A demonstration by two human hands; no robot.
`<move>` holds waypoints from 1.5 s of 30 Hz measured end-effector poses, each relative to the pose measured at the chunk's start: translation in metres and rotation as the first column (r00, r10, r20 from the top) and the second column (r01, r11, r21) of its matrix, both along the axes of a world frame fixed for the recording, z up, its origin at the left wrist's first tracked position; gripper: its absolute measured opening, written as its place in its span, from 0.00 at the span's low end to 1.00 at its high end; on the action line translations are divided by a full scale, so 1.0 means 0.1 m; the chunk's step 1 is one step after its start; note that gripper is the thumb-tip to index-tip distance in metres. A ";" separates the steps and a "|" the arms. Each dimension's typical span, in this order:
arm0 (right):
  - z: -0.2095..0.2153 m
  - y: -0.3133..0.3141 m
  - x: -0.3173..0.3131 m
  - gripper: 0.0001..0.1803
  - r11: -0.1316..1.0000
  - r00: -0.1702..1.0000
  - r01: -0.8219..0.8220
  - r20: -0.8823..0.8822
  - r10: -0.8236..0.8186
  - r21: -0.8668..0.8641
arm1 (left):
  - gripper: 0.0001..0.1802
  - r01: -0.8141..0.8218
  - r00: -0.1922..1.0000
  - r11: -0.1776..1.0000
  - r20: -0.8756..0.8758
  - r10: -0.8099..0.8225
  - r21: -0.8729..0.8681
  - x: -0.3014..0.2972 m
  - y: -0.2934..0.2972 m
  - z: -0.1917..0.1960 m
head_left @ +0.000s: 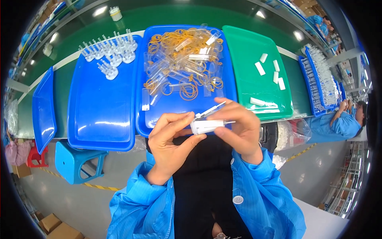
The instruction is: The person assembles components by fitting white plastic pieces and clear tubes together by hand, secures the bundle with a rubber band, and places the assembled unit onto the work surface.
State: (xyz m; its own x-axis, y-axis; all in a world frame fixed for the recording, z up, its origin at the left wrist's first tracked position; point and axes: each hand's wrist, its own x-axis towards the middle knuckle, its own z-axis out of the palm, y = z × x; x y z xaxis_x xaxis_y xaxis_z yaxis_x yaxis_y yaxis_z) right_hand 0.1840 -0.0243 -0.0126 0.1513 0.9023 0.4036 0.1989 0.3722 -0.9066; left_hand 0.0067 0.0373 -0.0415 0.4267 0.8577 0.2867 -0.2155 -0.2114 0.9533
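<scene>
In front of my chest I hold a pegged base (194, 127), a small round white piece turned on its side. White rectangular blocks (211, 124) sit along it, and a thin clear peg sticks out to the right. My left hand (169, 137) is closed on the base, thumb below and fingers above. At the other end, my right hand (243, 125) has its thumb against a white block and its index finger by the tip of an upper peg. Its other fingers are curled and partly hidden. Loose white blocks (260, 68) lie in the green tray (250, 44) beyond my right hand.
The middle blue tray (163, 115) holds tangled yellow rubber bands (175, 42) and clear plastic sleeves (157, 75). Several pegged bases (108, 70) stand in the left blue tray (103, 107). Filled blue trays (312, 85) and a co-worker (338, 121) are at right; a blue stool (77, 161) stands lower left.
</scene>
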 end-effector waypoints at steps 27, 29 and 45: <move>0.15 -0.27 0.32 0.10 0.958 0.975 0.219 0.009 -0.221 -0.185 | 0.20 0.028 0.990 0.999 0.137 -0.032 0.033 0.01 -0.06 -0.02; 0.23 -0.24 0.25 0.11 0.957 0.972 0.224 0.111 -0.206 -0.184 | 0.21 0.062 0.991 0.996 0.114 -0.069 0.062 -0.01 -0.04 -0.05; 0.03 -0.06 0.09 0.16 0.999 0.983 -0.020 -0.182 0.012 -0.044 | 0.23 0.090 0.994 0.996 0.070 -0.088 -0.027 -0.01 -0.03 -0.02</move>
